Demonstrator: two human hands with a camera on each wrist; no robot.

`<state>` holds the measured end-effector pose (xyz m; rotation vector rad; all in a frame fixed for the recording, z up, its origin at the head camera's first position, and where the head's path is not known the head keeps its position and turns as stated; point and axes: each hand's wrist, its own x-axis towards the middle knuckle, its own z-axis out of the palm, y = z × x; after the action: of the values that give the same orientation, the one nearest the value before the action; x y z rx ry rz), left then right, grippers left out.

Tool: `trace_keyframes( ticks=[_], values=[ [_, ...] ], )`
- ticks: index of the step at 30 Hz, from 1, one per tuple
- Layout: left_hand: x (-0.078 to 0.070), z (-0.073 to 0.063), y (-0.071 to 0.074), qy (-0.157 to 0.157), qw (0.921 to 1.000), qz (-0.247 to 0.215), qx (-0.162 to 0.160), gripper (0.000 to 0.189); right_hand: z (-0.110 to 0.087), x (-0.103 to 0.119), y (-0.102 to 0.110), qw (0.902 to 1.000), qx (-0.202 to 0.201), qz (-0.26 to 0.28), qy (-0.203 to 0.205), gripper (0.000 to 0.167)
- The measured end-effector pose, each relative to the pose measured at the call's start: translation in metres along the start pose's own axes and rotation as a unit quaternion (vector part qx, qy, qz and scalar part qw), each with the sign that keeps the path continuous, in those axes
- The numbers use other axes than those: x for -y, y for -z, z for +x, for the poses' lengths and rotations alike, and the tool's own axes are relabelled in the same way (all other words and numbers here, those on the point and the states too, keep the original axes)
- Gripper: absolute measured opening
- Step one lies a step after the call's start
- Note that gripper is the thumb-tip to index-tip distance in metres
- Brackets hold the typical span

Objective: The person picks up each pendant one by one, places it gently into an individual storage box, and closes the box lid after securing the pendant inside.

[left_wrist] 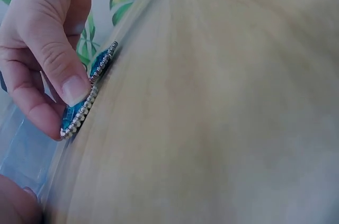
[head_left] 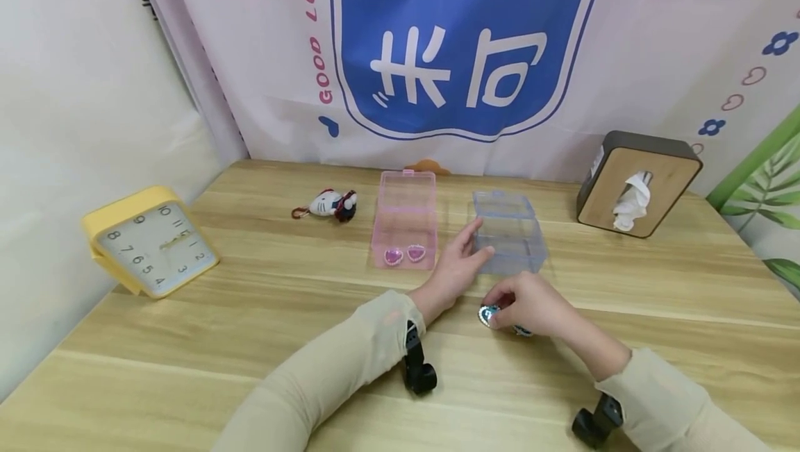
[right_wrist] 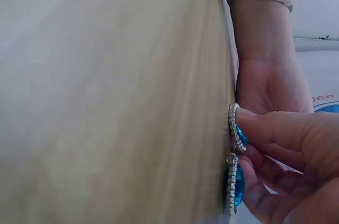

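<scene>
My right hand (head_left: 531, 305) is low over the table, thumb and fingers pinching a blue gem ornament (head_left: 487, 314) with a silver beaded rim. A second blue gem ornament (head_left: 522, 331) lies beside it under the hand, partly hidden; the left wrist view shows it as another beaded blue gem (left_wrist: 101, 62). My left hand (head_left: 459, 261) rests against the left front of a clear bluish plastic box (head_left: 512, 247), fingers extended along its side and thumb at its front. The box's lid stands raised at the back. No contents can be made out in it.
Left of the hands stands a pink plastic box (head_left: 406, 219), lid up, with two pink gem ornaments (head_left: 405, 255) in its front. Further left are a plush keychain (head_left: 331, 204) and a yellow clock (head_left: 153, 244). A tissue box (head_left: 637, 185) stands at the back right.
</scene>
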<state>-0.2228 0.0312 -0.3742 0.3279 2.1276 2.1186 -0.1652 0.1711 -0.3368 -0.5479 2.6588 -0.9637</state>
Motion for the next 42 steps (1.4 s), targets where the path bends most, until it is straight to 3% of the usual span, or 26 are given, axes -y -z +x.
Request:
trace_keyframes(
  ticks=[12, 19, 23, 29, 42],
  values=[
    [0.002, 0.001, 0.0, 0.0, 1.0, -0.002, -0.007, 0.06, 0.006, -0.009, 0.006, 0.9973, 0.019, 0.068, -0.021, 0.019],
    [0.002, 0.0, -0.001, 0.003, 0.9999, -0.002, -0.013, 0.061, 0.008, -0.021, 0.009, 0.9935, 0.046, 0.103, -0.007, 0.02],
    [0.001, -0.001, 0.0, 0.005, 0.9999, -0.002, -0.012, 0.061, 0.007, -0.024, 0.008, 0.9864, 0.055, 0.155, -0.004, 0.022],
    [0.001, -0.001, 0.0, -0.001, 0.9999, 0.005, -0.009, 0.062, 0.007, -0.027, 0.007, 0.9664, 0.06, 0.247, -0.035, 0.026],
    [0.003, -0.001, 0.0, -0.003, 0.9999, 0.012, -0.012, 0.061, 0.005, -0.026, 0.011, 0.9592, 0.035, 0.267, -0.086, 0.021]
  ],
)
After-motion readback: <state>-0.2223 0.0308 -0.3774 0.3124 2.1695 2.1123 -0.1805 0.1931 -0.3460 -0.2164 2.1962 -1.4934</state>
